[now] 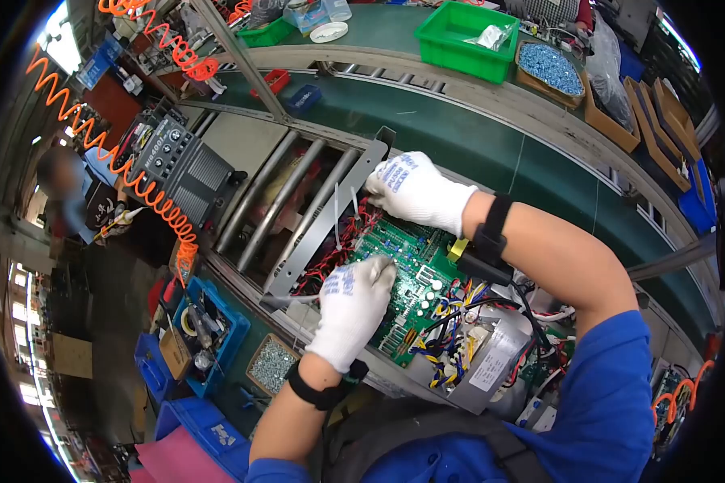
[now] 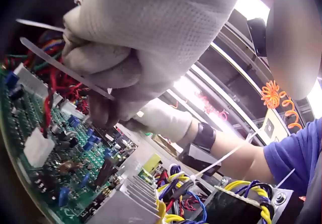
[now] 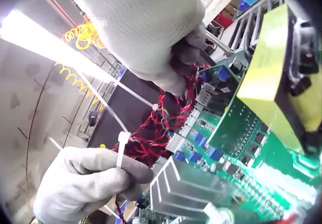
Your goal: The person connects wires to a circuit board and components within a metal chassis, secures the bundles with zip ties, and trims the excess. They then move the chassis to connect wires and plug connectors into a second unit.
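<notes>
**Cinching cable ties over a green circuit board**

Over the near-left edge of the circuit board (image 1: 407, 266), the left hand (image 1: 350, 310) has its white knit-gloved fingers curled, pinching a cable tie (image 3: 122, 142) at its small square head. At the board's far edge the right hand (image 1: 415, 189), gloved alike, is closed around the red wires (image 1: 338, 249), where another white strap crosses.

To do this well, I judge the strap should be pulled straight through its head while the other hand holds the bundle gathered, clear of the board's components.

Both straps are thin, flat, stiff nylon. A ribbed aluminium heat sink (image 3: 186, 186) is hard-edged beside them; a yellow-wrapped transformer (image 3: 274, 78) looks smooth. Yellow and blue wires (image 1: 451, 322) loop softly to the right. Farther off, an orange coiled hose (image 1: 137, 173) hangs at the left, and a green plastic bin (image 1: 463, 36) sits on the far bench.
</notes>
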A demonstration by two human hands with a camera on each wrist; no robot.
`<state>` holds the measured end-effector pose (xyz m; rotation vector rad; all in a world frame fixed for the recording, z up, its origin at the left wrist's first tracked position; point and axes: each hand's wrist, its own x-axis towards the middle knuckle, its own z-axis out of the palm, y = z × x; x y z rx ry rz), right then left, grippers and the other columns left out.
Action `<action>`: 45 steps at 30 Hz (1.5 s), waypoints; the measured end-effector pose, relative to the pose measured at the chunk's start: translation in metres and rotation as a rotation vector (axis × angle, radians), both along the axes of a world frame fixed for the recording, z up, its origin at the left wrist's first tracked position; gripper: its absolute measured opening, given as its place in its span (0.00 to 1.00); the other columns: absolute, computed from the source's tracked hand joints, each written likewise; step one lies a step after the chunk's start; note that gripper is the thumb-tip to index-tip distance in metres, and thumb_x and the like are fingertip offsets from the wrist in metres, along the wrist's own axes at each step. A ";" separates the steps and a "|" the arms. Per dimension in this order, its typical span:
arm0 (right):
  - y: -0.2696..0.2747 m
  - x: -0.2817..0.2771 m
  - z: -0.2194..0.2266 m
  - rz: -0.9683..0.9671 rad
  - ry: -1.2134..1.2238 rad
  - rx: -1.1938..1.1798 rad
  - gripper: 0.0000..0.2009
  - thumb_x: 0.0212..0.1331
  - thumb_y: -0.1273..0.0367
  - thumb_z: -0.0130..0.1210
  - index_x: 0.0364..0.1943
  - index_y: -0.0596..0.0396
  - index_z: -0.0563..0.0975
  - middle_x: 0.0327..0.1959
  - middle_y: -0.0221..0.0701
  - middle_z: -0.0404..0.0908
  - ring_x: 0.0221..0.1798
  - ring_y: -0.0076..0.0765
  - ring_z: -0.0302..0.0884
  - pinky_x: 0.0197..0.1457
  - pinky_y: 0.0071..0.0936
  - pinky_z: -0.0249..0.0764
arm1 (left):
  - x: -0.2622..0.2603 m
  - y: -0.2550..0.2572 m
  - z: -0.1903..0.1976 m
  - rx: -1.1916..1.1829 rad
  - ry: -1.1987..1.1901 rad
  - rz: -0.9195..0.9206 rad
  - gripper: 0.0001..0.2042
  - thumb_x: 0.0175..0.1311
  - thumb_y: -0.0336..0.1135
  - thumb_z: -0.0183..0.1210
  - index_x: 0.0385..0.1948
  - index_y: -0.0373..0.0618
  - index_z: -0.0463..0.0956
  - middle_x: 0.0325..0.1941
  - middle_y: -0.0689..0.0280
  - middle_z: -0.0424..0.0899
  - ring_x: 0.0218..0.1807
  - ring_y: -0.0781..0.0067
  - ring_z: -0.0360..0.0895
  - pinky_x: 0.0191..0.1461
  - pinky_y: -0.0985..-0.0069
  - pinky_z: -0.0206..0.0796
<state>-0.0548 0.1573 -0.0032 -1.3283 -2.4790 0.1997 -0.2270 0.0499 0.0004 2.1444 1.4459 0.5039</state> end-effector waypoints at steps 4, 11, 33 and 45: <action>0.002 0.003 0.008 -0.054 0.126 -0.183 0.12 0.53 0.63 0.60 0.38 0.53 0.84 0.31 0.39 0.84 0.35 0.42 0.82 0.40 0.35 0.76 | 0.016 0.031 -0.017 -0.004 -0.067 0.161 0.15 0.65 0.37 0.50 0.48 0.41 0.77 0.39 0.45 0.81 0.41 0.44 0.80 0.46 0.56 0.71; 0.010 0.045 0.011 -0.150 0.368 -0.527 0.10 0.51 0.70 0.58 0.37 0.57 0.83 0.22 0.30 0.80 0.23 0.22 0.75 0.27 0.25 0.70 | 0.024 0.030 -0.017 -0.180 -0.094 0.260 0.23 0.67 0.35 0.48 0.63 0.35 0.64 0.46 0.45 0.81 0.42 0.50 0.82 0.49 0.61 0.72; 0.007 0.037 -0.011 0.001 0.494 -0.656 0.12 0.50 0.67 0.60 0.37 0.59 0.82 0.25 0.32 0.81 0.29 0.27 0.77 0.36 0.29 0.72 | 0.026 0.054 -0.036 0.030 -0.173 0.311 0.17 0.69 0.37 0.48 0.54 0.37 0.72 0.44 0.44 0.80 0.46 0.43 0.78 0.48 0.57 0.69; -0.002 0.032 -0.017 -0.051 0.667 -0.628 0.12 0.51 0.69 0.60 0.40 0.58 0.83 0.31 0.33 0.84 0.35 0.26 0.78 0.41 0.27 0.73 | 0.039 0.070 -0.027 0.066 0.070 0.247 0.14 0.67 0.39 0.46 0.32 0.40 0.77 0.33 0.46 0.81 0.38 0.44 0.79 0.43 0.54 0.69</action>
